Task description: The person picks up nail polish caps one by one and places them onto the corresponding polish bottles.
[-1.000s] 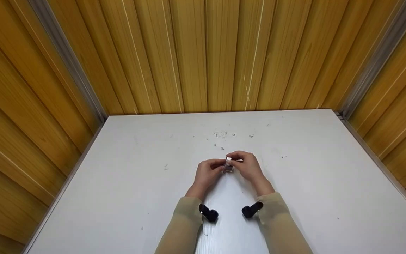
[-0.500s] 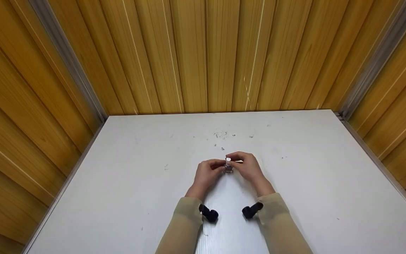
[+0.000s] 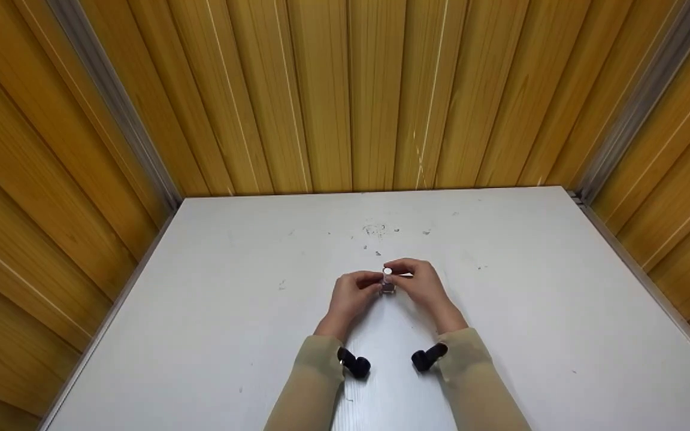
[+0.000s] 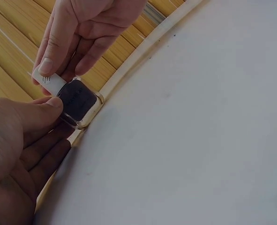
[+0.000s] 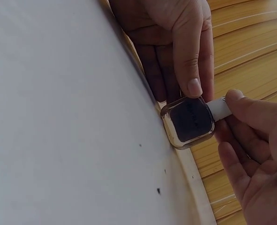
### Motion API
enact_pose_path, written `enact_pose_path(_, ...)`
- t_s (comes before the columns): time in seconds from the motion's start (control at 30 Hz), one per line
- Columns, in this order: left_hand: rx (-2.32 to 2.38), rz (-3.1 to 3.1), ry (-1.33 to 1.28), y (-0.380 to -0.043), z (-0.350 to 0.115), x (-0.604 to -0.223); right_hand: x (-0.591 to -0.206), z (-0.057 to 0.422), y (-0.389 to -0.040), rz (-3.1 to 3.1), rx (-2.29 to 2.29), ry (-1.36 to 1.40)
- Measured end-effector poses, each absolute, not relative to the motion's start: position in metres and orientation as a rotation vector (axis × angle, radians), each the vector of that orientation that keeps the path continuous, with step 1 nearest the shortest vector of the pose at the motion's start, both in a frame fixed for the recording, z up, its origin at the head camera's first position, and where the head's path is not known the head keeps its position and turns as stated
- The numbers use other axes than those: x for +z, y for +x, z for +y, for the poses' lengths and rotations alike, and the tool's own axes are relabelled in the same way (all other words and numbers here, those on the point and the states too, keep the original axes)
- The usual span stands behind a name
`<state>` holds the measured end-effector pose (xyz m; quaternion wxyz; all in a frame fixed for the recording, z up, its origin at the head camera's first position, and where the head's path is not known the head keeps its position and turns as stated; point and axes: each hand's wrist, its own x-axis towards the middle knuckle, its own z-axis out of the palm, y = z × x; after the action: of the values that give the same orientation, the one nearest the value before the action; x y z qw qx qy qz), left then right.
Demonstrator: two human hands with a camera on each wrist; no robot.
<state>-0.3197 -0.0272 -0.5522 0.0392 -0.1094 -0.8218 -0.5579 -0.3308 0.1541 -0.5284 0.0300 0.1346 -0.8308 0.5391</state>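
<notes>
A small square glass nail polish bottle (image 5: 190,121) with dark contents stands upright on the white table (image 3: 249,311), in front of the person. Its white cap (image 5: 218,109) is on top. The left hand (image 3: 352,296) pinches the glass body from the side between thumb and fingers. From the other side the right hand (image 3: 423,286) pinches the cap, thumb pressed on it in the left wrist view. The bottle (image 4: 78,102) shows faint lettering, too blurred to read. Part of the cap is hidden behind the right thumb.
Yellow wood-look panels (image 3: 345,96) wall the table at the back and both sides, with grey metal corner posts (image 3: 117,96). Small dark marks (image 3: 375,230) dot the tabletop beyond the hands. A black wrist camera (image 3: 355,363) sits at the left cuff, another at the right.
Both hands stay in nearly the same place on the bottle and cap. The cap's white top looks slightly turned; otherwise little differs.
</notes>
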Motion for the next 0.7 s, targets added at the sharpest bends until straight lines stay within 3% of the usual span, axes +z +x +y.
enact_pose_path(0.7,-1.761,-2.506,-0.385,-0.3231,-0.0267,-0.5539,-0.5283,0.1564,-0.3314,-2.493,1.746,0.405)
